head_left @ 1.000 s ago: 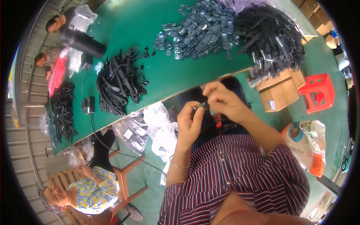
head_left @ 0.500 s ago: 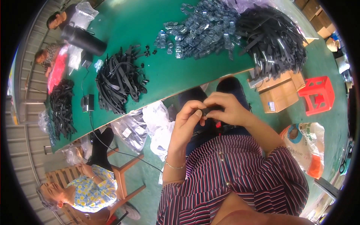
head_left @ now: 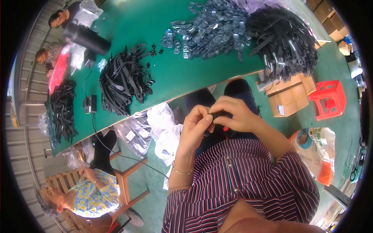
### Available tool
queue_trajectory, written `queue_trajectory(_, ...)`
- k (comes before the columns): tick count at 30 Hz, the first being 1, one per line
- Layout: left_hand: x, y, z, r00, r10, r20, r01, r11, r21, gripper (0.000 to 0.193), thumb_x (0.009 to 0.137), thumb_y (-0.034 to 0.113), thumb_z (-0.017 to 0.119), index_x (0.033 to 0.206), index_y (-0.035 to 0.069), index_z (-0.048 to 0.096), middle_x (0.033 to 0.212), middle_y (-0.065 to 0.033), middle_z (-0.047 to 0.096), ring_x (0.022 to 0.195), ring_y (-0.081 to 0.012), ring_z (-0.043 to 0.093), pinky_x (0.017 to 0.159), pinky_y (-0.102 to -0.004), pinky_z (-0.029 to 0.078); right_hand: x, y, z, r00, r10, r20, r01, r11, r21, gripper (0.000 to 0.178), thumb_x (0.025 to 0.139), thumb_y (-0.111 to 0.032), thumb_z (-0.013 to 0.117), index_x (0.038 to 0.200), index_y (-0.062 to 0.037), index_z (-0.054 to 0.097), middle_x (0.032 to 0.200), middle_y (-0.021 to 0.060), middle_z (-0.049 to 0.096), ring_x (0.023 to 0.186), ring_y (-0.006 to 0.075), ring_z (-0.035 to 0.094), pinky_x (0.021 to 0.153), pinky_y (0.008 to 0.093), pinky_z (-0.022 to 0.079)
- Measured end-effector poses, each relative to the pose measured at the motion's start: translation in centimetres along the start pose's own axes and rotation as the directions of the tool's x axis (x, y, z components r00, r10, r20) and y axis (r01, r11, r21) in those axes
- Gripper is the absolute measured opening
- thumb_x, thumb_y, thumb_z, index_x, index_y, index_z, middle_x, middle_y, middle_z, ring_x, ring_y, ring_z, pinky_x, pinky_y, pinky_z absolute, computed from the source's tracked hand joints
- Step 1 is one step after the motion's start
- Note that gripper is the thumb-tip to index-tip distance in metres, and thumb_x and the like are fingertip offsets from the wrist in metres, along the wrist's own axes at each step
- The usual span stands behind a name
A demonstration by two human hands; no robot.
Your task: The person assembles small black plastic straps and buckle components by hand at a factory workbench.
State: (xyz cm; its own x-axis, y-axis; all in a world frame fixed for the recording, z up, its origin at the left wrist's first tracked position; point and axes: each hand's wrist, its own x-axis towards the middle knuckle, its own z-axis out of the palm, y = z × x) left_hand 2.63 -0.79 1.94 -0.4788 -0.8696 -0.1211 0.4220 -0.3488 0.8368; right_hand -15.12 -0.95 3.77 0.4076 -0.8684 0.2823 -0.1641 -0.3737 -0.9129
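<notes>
Dark piece: left hand and right hand both pinched on it, fingertips close together, presumably to steady it.

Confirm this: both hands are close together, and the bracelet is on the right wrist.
Not quite: the head view shows the bracelet on the left wrist. The left hand and right hand are close together, as you say.

Site: a workshop, with a ribbed wall at left.
Green table: bulk heaps of black straps and small dark plastic parts spread across it.
Co-workers: ranged along the left side.
Floor: a cardboard box and a sack sit at right.
</notes>
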Motion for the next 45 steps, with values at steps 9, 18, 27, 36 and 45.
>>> queue_trajectory(9,0.2,-0.1,0.4,0.984,0.139,-0.115,-0.141,0.99,-0.012,0.024,0.079,0.001,0.064,0.1,0.002,0.053,0.089,-0.0014,0.055,0.071,-0.0061,0.051,0.06,-0.0182,0.042,0.2,-0.2,-0.8,0.977,-0.128,-0.168,0.088,0.97,-0.225,0.016,0.077,-0.015,0.064,0.087,-0.0043,0.058,0.077,0.0084,0.053,0.071,0.0226,0.054,0.062,0.0313,0.043)
queue_trajectory(18,0.2,1.2,0.4,0.994,0.091,0.057,-0.107,0.833,0.543,0.011,0.079,0.009,0.065,0.081,0.0,0.059,0.069,0.0003,0.055,0.065,-0.0047,0.05,0.056,-0.0178,0.039,-0.5,0.4,-0.3,0.996,0.081,0.028,-0.08,0.996,-0.04,0.024,0.085,-0.012,0.053,0.064,0.001,0.052,0.059,0.0069,0.048,0.055,0.019,0.047,0.052,0.0312,0.038)
queue_trajectory(27,-0.4,0.2,0.5,0.978,0.018,0.207,0.002,0.996,-0.092,0.019,0.078,0.016,0.061,0.07,-0.001,0.056,0.06,-0.0037,0.053,0.049,-0.0066,0.046,0.044,-0.0183,0.034,-1.6,-0.6,1.1,0.997,0.063,0.036,-0.072,0.838,0.541,0.03,0.084,-0.011,0.048,0.056,-0.0025,0.047,0.059,0.0031,0.045,0.054,0.0118,0.044,0.049,0.026,0.033)
queue_trajectory(36,-0.5,0.6,0.7,1.0,-0.026,-0.001,0.026,0.992,0.125,0.02,0.085,0.019,0.057,0.083,0.0,0.058,0.067,-0.0019,0.055,0.052,-0.0054,0.045,0.046,-0.0173,0.034,0.1,-1.3,0.0,0.981,-0.063,-0.182,0.069,0.997,0.029,0.009,0.074,-0.007,0.064,0.078,-0.0027,0.058,0.079,0.0069,0.052,0.07,0.0168,0.05,0.061,0.0283,0.041)
queue_trajectory(45,-0.3,0.8,0.0,0.998,-0.008,0.068,-0.005,0.982,0.189,0.019,0.09,0.019,0.051,0.092,0.001,0.056,0.076,-0.0004,0.054,0.066,-0.0055,0.046,0.058,-0.018,0.036,0.1,0.0,-1.0,0.995,-0.07,-0.073,0.073,0.996,0.045,0.027,0.068,-0.003,0.071,0.093,-0.0027,0.062,0.087,0.0067,0.059,0.076,0.0167,0.057,0.067,0.0269,0.044)
